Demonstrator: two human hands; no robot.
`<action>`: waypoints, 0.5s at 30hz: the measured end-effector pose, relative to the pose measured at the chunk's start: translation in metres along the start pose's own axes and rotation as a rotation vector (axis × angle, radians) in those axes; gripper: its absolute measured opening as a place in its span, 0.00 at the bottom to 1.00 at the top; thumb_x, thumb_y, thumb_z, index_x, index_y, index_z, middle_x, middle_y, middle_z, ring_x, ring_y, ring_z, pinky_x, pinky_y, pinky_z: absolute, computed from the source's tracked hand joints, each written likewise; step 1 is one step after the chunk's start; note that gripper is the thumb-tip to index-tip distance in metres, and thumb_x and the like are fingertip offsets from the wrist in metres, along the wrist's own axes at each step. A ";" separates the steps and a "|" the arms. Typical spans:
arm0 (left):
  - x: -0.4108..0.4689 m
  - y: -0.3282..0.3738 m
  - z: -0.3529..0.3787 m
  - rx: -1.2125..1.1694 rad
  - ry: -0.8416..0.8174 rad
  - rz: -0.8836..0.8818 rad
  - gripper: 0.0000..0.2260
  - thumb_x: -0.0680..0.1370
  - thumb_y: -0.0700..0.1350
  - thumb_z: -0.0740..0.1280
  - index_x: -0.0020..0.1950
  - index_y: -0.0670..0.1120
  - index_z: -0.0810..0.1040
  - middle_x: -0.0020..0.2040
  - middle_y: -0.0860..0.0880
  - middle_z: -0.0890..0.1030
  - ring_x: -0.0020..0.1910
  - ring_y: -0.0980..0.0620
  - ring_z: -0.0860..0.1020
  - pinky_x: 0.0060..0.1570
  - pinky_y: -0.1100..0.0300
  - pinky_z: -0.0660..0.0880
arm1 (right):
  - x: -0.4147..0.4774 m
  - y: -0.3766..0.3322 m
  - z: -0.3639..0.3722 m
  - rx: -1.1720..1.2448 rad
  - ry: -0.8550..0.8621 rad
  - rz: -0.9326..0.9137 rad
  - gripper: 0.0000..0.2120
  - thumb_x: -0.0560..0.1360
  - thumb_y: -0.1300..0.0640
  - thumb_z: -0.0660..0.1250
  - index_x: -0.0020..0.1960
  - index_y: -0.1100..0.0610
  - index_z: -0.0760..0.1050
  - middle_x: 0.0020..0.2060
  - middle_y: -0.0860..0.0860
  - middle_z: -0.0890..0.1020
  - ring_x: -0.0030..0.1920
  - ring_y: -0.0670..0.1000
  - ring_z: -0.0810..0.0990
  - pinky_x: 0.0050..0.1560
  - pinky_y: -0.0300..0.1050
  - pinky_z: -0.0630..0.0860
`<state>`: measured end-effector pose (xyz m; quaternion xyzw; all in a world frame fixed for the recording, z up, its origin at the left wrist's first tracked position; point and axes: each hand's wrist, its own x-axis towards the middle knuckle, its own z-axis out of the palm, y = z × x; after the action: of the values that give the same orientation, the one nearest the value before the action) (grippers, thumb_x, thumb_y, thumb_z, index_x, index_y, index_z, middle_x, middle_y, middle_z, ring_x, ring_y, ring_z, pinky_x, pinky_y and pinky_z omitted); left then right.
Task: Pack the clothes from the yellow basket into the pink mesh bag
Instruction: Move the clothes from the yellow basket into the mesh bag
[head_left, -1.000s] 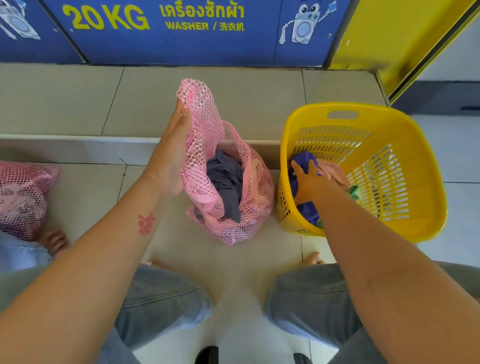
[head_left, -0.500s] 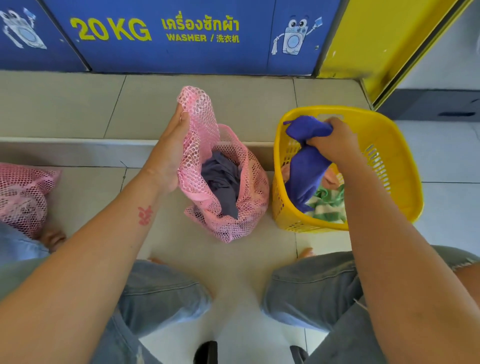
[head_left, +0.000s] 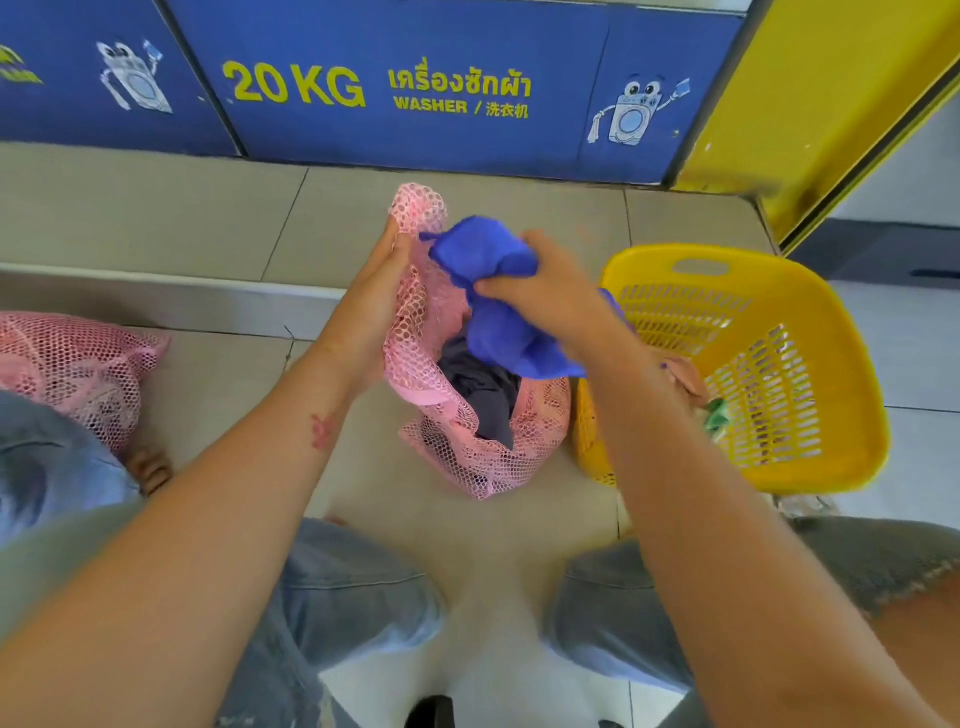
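At the centre of the frame a pink mesh bag is seen standing on the tiled floor. Its mouth is held open and drawn upward by the left hand, whose fingers are curled round the upper left edge of the mesh. A bunched blue garment is gripped in the right hand, fingers closed round the cloth, directly over the bag's mouth. A dark grey garment is already lodged inside. Right of centre, the yellow basket is set just beside the bag, with pink and green clothes partly hidden behind the right forearm.

The step in hand is judged to be the loading of the blue piece. Next, it would need to be pushed down into the opening and released, while the mouth is kept wide.
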<state>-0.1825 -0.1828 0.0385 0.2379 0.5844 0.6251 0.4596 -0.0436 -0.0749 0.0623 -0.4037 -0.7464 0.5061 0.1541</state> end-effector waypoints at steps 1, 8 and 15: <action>0.000 0.000 0.000 -0.014 0.000 -0.009 0.20 0.86 0.51 0.54 0.78 0.51 0.65 0.72 0.44 0.75 0.69 0.47 0.76 0.71 0.48 0.70 | 0.000 0.012 0.024 0.034 0.014 0.015 0.15 0.72 0.57 0.72 0.53 0.56 0.68 0.45 0.52 0.76 0.45 0.53 0.74 0.42 0.44 0.69; 0.002 0.002 -0.006 0.081 0.028 -0.005 0.22 0.85 0.55 0.56 0.79 0.59 0.60 0.78 0.56 0.66 0.76 0.54 0.66 0.77 0.46 0.61 | -0.010 0.128 0.113 -0.367 -0.272 0.229 0.31 0.77 0.52 0.64 0.76 0.54 0.56 0.76 0.59 0.57 0.73 0.61 0.63 0.71 0.53 0.63; 0.008 -0.005 -0.019 0.135 0.004 -0.034 0.25 0.82 0.60 0.58 0.79 0.62 0.58 0.80 0.58 0.62 0.78 0.53 0.63 0.78 0.42 0.58 | 0.005 0.124 0.101 -0.646 -0.240 0.066 0.34 0.76 0.44 0.64 0.78 0.49 0.56 0.76 0.59 0.58 0.71 0.64 0.64 0.65 0.56 0.70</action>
<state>-0.2001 -0.1863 0.0280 0.2572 0.6300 0.5768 0.4518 -0.0559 -0.1149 -0.0919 -0.3933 -0.8674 0.2921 -0.0872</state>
